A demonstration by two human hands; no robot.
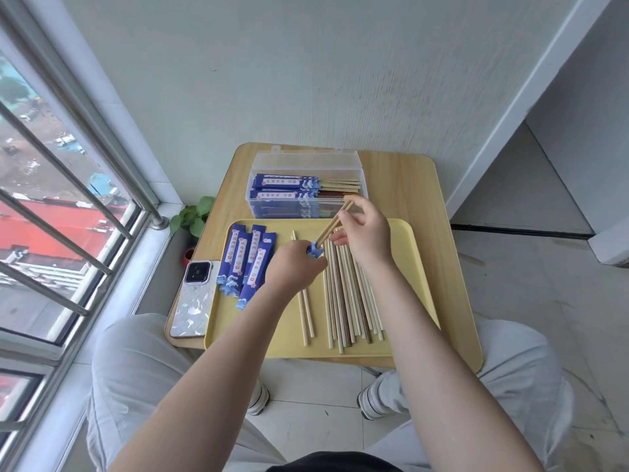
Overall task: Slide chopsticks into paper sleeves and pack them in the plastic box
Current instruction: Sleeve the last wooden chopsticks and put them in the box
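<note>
Left hand (295,264) grips sleeve (315,251); right hand (366,233) inserting chopsticks (335,222).

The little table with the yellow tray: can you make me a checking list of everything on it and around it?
Surface: small wooden table bearing a yellow tray.
Job's things: empty blue paper sleeves and loose chopsticks on the tray; sleeved pairs in the clear plastic box.
Clutter: phone at the table's left edge.
Hands: left hand holds a sleeve; right hand pinches a chopstick pair, its tips at the sleeve's mouth.
Cables: nothing seen.
Surroundings: barred window, potted plant, tiled floor.
</note>
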